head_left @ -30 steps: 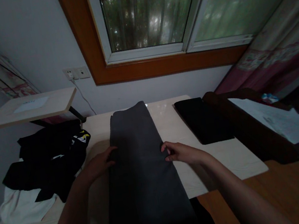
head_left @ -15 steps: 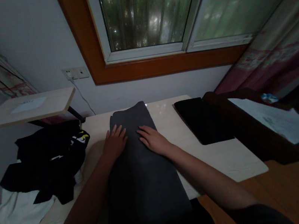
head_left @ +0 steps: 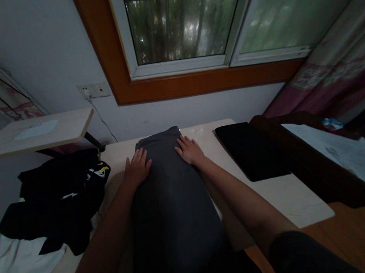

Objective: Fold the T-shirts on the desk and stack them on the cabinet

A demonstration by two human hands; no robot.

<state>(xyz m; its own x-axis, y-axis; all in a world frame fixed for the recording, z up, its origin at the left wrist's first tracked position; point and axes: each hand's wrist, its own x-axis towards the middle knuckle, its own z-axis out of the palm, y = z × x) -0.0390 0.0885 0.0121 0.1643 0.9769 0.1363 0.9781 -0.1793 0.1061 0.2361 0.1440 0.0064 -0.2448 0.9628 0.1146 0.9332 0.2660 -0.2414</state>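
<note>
A dark grey folded cloth (head_left: 172, 193), perhaps a garment, lies lengthwise over the pale table (head_left: 306, 197) and reaches down past its near edge toward me. My left hand (head_left: 137, 167) rests flat on the cloth's left edge near the far end, fingers spread. Across from it, my right hand (head_left: 189, 150) lies on the right edge close to the far corner, its fingers also stretched out. Neither hand grips anything. The cloth's near end fades into shadow at the bottom of the view.
Left, a heap of black clothes (head_left: 63, 197) lies over a white cloth (head_left: 25, 260), beneath a raised shelf (head_left: 76, 121) with a paper on it. A flat black folded item (head_left: 252, 151) sits to the right. Beyond it, a sheet (head_left: 340, 148) covers dark furniture. The window wall stands behind.
My right hand has slid forward and outward to the cloth's far right edge. My left hand has shifted slightly forward. The cloth's far end looks flatter.
</note>
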